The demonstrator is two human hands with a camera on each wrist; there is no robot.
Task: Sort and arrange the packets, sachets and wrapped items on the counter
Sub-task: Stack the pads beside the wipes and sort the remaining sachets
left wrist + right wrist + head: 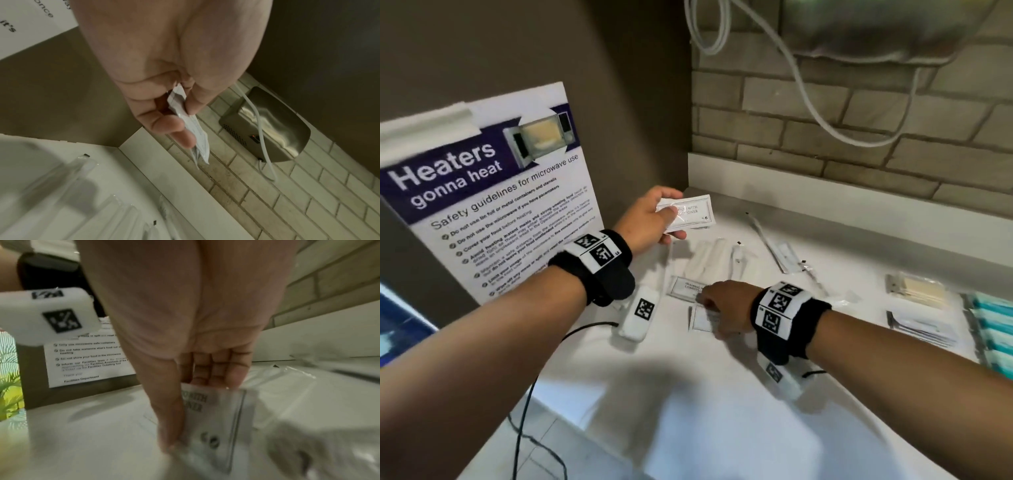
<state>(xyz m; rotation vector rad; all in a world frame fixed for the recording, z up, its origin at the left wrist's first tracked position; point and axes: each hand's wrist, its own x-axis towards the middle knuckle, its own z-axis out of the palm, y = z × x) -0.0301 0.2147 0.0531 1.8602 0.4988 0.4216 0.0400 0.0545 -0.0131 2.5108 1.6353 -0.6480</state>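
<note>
My left hand [669, 219] is raised over the back left of the white counter [722, 428] and pinches a small stack of white shampoo sachets [690, 212]. The left wrist view shows thumb and fingers of that hand [183, 123] closed on the sachets [198, 136], seen edge-on. My right hand [710, 306] is down on the counter, pinching another printed sachet [702, 320]. In the right wrist view its thumb and fingers [185, 426] hold that sachet [218, 418] by one edge. One more sachet [686, 286] lies flat just beyond the right hand.
Clear-wrapped items [709, 257] and a long thin wrapped stick [767, 240] lie further back. Wooden-stick packets [917, 291], a sachet stack [917, 325] and teal packets [993, 325] sit at the right. A poster [493, 192] stands left; a cable [808, 102] hangs from a hand dryer [267, 126].
</note>
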